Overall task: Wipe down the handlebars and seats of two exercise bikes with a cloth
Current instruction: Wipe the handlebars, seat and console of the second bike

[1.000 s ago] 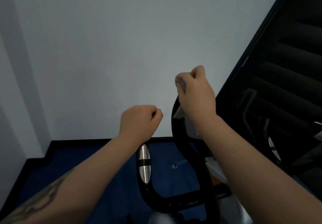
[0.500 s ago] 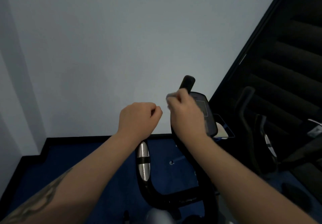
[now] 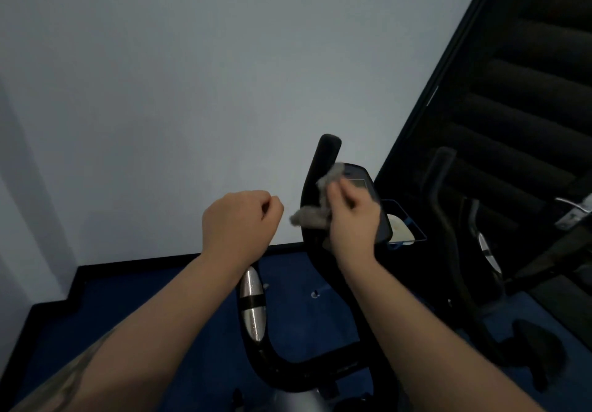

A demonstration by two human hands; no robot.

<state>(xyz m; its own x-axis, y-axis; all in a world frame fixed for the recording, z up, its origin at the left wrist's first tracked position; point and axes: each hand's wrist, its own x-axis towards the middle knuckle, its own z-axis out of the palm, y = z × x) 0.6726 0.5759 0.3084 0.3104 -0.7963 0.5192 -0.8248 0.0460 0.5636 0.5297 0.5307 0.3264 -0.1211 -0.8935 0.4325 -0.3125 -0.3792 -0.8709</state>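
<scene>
No legible txt, brand, no. or sign anywhere. Bike console [image 3: 368, 194] has a screen w/ marks too dark & blurred to read. Faint print on handlebar crossbar [image 3: 336, 368], also unreadable.

The right hand [image 3: 352, 216] gripped a grey cloth [image 3: 315, 206] against the black right handlebar [image 3: 320, 181], whose tip rose above the fingers. The bike's console [image 3: 368, 194] sat just right of that hand. The left hand [image 3: 238, 222] curled around the left handlebar; a silver grip sensor [image 3: 253, 304] showed below it. A second bike [image 3: 464, 251] stood farther right.
</scene>
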